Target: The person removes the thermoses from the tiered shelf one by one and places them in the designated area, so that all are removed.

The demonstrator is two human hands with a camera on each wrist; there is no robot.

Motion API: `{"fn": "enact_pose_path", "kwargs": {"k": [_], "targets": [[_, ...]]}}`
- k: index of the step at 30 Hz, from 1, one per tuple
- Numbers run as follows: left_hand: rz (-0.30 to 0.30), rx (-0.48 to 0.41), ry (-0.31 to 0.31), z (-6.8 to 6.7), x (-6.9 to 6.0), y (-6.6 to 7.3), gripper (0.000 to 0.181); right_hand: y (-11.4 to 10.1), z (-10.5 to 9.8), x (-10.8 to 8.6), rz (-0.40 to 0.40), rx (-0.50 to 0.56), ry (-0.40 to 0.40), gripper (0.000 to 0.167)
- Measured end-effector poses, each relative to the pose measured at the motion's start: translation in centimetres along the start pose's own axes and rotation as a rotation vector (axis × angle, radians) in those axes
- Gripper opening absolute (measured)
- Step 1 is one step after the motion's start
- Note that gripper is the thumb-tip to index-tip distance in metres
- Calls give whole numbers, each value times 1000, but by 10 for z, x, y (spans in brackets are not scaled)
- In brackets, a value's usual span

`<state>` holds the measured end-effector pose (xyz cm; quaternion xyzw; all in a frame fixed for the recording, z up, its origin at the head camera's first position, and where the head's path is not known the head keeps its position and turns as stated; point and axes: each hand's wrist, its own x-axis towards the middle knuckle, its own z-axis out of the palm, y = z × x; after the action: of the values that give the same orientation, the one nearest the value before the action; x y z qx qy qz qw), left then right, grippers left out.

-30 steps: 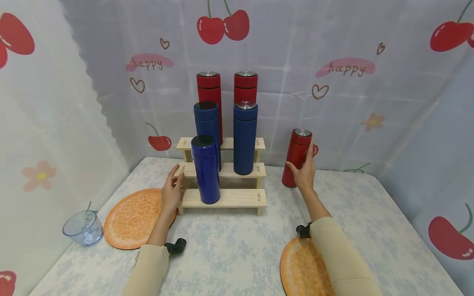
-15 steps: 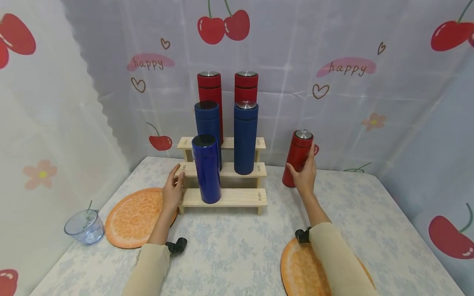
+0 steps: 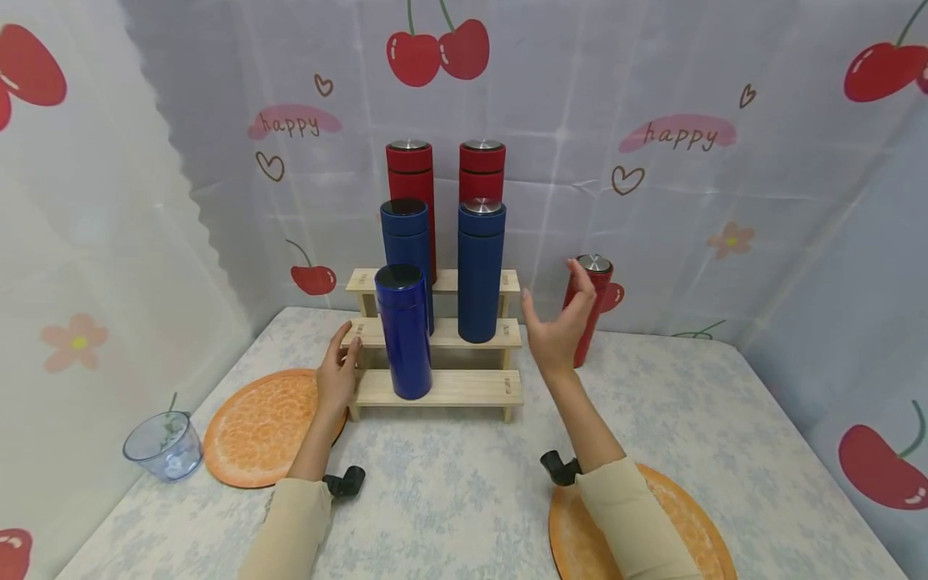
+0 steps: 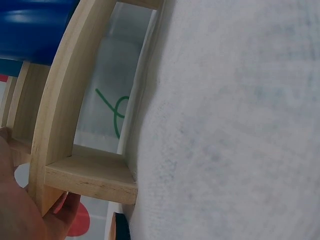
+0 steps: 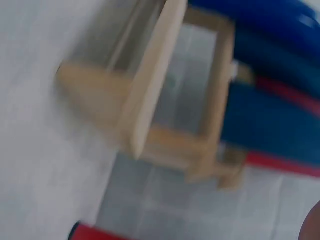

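In the head view my left hand holds the left end of the three-step wooden stand, thumb and fingers about its side. Part of that hand also shows in the left wrist view beside the shelf ends. My right hand, thumb and fingers spread, holds nothing. It is between the stand and a red thermos bottle, hiding much of the bottle, which stands on the table. On the stand, a glossy blue thermos occupies the lowest step, two matte blue thermoses the middle, two red thermoses the top.
A round orange mat lies left of the stand, beside a clear bluish cup. Another orange mat is partly under my right sleeve. A cherry-print curtain hangs behind the patterned table.
My right hand has let go of the red thermos and moved left, towards the stand, with its fingers spread. The thermos stays on the table. My left hand keeps its place.
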<state>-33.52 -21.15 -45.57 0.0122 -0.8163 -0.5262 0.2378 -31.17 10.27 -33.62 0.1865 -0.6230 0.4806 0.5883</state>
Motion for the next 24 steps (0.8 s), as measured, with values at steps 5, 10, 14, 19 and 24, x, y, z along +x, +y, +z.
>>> {"fn": "enact_pose_path", "kwargs": {"k": [5, 10, 14, 19, 24], "targets": [[3, -12, 4, 1, 0, 1, 50, -17, 34, -27, -64, 169, -167, 72], [-24, -39, 11, 1, 0, 1, 50, -34, 58, -60, -46, 190, -371, 87], [-28, -49, 9, 0, -1, 0, 49, -38, 69, -82, 25, 150, -491, 102], [-16, -39, 4, -1, -1, 0, 51, -40, 77, -97, 86, 111, -586, 107], [-22, -43, -3, -1, -2, 1, 52, -38, 80, -104, 122, 101, -606, 102]]}}
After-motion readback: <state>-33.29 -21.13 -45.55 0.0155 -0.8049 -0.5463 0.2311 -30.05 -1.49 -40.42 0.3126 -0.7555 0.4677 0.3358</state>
